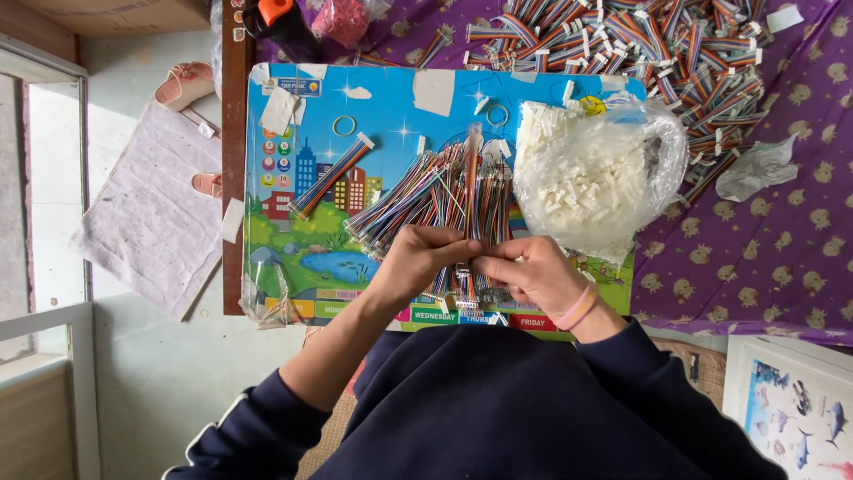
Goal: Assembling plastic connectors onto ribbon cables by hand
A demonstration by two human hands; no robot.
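Note:
My left hand (418,260) and my right hand (531,271) meet at the near edge of a colourful picture board (391,116). Both pinch the near ends of a bundle of rainbow ribbon wires (444,191) that fans out across the board. The fingertips touch around a small connector end, too small to make out. A single finished ribbon cable (330,175) lies to the left on the board. A clear bag of small white plastic connectors (591,173) rests at the board's right side, close to my right hand.
A big heap of finished rainbow cables (640,44) covers the purple patterned cloth (782,240) at the back right. Two rubber bands (344,125) lie on the board. Crumpled plastic (755,169) sits right. Left are the floor, a mat (147,213) and sandals (182,84).

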